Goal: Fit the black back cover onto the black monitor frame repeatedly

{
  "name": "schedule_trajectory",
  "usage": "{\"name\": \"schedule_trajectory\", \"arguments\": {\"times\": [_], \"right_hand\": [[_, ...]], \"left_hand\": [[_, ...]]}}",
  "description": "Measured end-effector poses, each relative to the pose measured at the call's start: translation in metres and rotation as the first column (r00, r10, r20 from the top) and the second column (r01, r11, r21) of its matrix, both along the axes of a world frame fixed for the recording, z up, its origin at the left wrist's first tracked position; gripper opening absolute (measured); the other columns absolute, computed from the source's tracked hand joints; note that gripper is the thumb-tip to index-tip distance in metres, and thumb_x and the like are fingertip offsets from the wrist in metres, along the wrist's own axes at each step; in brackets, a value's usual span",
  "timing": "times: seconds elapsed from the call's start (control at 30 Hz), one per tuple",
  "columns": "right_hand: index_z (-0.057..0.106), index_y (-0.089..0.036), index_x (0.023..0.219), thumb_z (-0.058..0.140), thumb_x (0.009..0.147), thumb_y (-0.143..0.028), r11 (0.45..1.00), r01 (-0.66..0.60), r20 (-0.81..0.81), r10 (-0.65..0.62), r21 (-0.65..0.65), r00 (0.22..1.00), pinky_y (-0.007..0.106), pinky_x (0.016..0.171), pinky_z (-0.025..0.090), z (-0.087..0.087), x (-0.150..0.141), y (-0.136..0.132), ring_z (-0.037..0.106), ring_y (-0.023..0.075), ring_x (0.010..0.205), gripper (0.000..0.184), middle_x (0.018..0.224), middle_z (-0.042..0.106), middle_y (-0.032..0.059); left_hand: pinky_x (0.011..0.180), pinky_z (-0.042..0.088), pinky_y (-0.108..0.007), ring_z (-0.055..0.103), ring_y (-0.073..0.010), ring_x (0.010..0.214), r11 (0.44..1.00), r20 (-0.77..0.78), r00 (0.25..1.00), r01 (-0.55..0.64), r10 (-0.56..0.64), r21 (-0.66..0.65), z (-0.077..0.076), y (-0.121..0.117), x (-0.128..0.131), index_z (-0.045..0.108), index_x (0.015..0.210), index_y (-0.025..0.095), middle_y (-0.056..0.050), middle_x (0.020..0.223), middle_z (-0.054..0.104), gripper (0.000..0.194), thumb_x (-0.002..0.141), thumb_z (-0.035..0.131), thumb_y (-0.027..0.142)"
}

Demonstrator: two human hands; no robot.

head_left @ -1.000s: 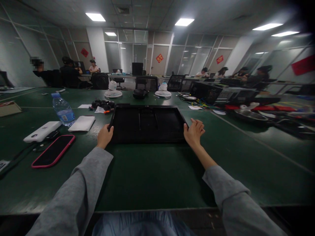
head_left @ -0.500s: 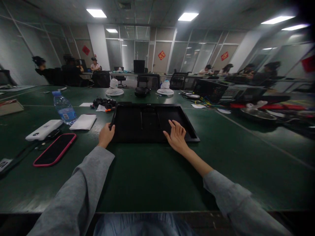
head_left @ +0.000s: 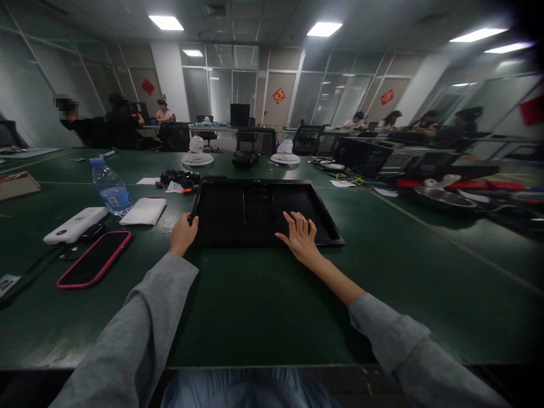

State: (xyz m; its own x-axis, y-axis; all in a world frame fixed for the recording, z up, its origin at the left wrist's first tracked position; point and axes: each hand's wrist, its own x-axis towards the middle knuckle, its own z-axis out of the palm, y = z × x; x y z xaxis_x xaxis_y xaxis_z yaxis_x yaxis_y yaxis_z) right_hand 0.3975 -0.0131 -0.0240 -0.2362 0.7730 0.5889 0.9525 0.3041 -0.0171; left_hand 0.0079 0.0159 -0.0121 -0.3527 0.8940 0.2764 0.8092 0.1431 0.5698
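Note:
A black, shallow monitor casing (head_left: pixel 221 212) with a raised rim lies flat on the green table (head_left: pixel 263 306). My left hand (head_left: pixel 183 232) is closed round its left edge near the front corner, thumb on the inner side. Over the front right part of the casing is my right hand (head_left: pixel 301 238), fingers spread and slightly bent, with nothing in it. Whether its fingertips touch the casing's surface I cannot tell. Two thin ridges run front to back in the middle of the casing.
Left of the casing are a phone with a pink edge (head_left: pixel 96 259), a white power bank (head_left: pixel 76 224), a white notepad (head_left: pixel 143 211) and a water bottle (head_left: pixel 111 187). Behind stand two small white fans (head_left: pixel 198 153). Cables (head_left: pixel 355 175) and a pan (head_left: pixel 444 198) are at right. Several people sit farther back.
My right hand has shifted a little to the left and toward me over the casing. The left hand keeps its hold, and the casing looks unmoved.

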Motion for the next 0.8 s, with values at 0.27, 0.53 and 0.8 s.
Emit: {"name": "schedule_trajectory", "arguments": {"times": [0.27,0.53,0.8], "right_hand": [[0.034,-0.022,0.161,0.027,0.104,-0.063,1.0,-0.027,-0.097,0.027,0.0,0.995,0.056,0.115,0.026,0.012,0.01,0.002,0.041,0.0315,0.138,0.07,0.148,0.047,0.0191],[0.037,-0.015,0.153,0.036,0.1,-0.057,0.937,0.343,-0.404,-0.29,0.064,0.868,0.062,0.107,0.034,0.026,0.076,0.027,0.04,0.0377,0.135,0.068,0.145,0.046,0.0235],[0.057,-0.01,0.13,0.055,0.087,-0.042,0.896,0.388,-0.603,-0.436,-0.218,0.668,0.061,0.104,0.043,0.007,0.13,0.057,0.053,0.0388,0.125,0.055,0.131,0.059,0.0262]], "left_hand": [[0.096,0.05,-0.04,0.07,-0.03,0.114,0.999,0.07,0.998,0.002,-0.004,0.032,0.0,0.0,-0.002,0.063,0.132,0.017,-0.017,0.125,0.073,0.044,0.099,0.052,0.043],[0.097,0.05,-0.038,0.07,-0.0262,0.108,0.989,0.18,0.984,-0.016,-0.01,0.146,-0.002,0.006,-0.007,0.068,0.123,0.015,-0.016,0.121,0.074,0.042,0.1,0.048,0.043],[0.092,0.05,-0.039,0.068,-0.0275,0.098,0.974,0.15,0.982,-0.142,0.116,0.177,0.001,0.002,-0.01,0.071,0.1,0.019,-0.013,0.106,0.075,0.034,0.097,0.05,0.046]]}}
